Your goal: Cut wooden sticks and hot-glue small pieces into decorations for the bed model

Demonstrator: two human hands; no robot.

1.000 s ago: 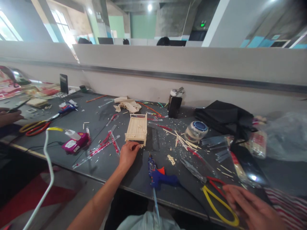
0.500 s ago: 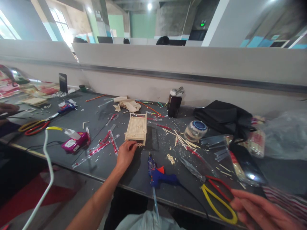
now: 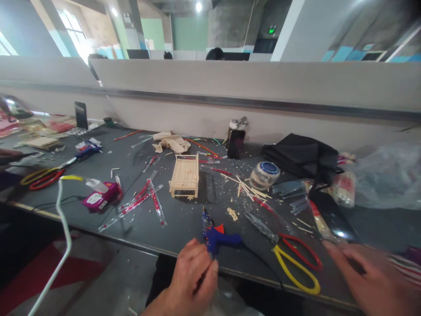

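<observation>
My left hand point(image 3: 194, 276) is at the table's front edge, fingers curled in, just below the blue glue gun point(image 3: 220, 239). It covers the place where the gun's glue stick was visible; whatever it grips, if anything, is hidden. The miniature bed of thin wooden sticks point(image 3: 186, 173) stands upright beyond the gun, touched by neither hand. At the lower right, my right hand point(image 3: 368, 267) is slightly blurred, thumb and fingers apart with nothing seen between them. It hovers right of the scissors point(image 3: 296, 259) with red and yellow handles, near a dark phone point(image 3: 335, 217).
Loose sticks point(image 3: 246, 188), a blue-lidded jar point(image 3: 265, 175) and a black cloth bag point(image 3: 301, 151) lie to the right. Left are red-marked plastic wrappers point(image 3: 141, 199) and a purple power socket point(image 3: 100, 197) with a white cable. Another person's hand point(image 3: 11, 158) shows at far left.
My left hand has left the wooden bed and moved down to the glue gun's rear. My right hand has come off the scissors' red handle and moved slightly up and right.
</observation>
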